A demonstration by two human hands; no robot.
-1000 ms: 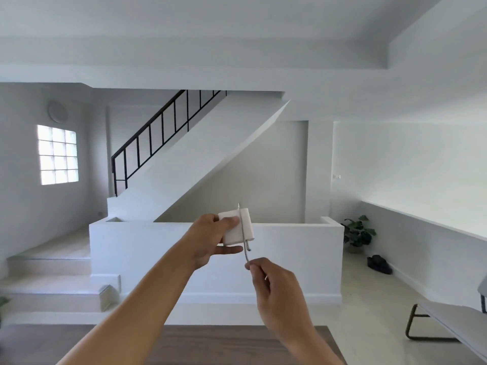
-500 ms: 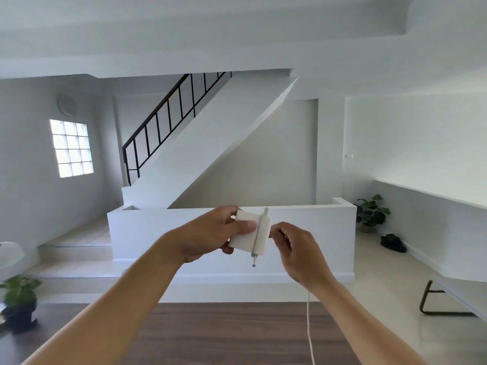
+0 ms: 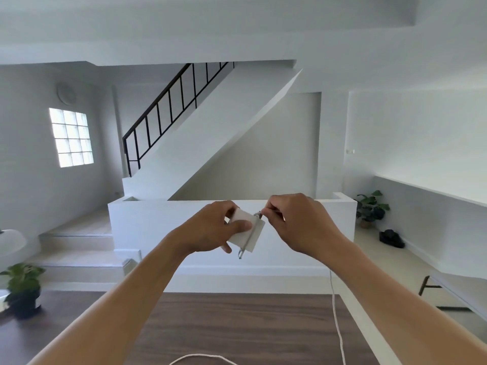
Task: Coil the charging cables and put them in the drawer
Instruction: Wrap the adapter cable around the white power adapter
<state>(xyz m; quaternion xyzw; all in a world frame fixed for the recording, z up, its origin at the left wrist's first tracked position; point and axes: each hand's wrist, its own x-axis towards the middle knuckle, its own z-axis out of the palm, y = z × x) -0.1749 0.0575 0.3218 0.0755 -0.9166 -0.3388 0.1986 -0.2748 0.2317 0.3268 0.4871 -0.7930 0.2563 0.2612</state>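
My left hand (image 3: 210, 229) grips a white square charger block (image 3: 246, 234) at chest height, thumb across its face. A fold-out metal arm runs down the block's right edge to a tip below it. My right hand (image 3: 300, 223) pinches the white charging cable at the block's top right corner. From under my right wrist the cable (image 3: 336, 314) hangs down over the dark wooden table (image 3: 237, 325), and a loop of it shows at the bottom edge. No drawer is in view.
Beyond the table stands a low white wall (image 3: 303, 248) with a staircase behind. Potted plants stand at the left (image 3: 22, 288) and far right (image 3: 371, 208). A bench (image 3: 453, 288) lines the right side.
My right hand rose from below the block to its top right corner, carrying the cable up along the block's right edge. The view tipped down and shows more table.
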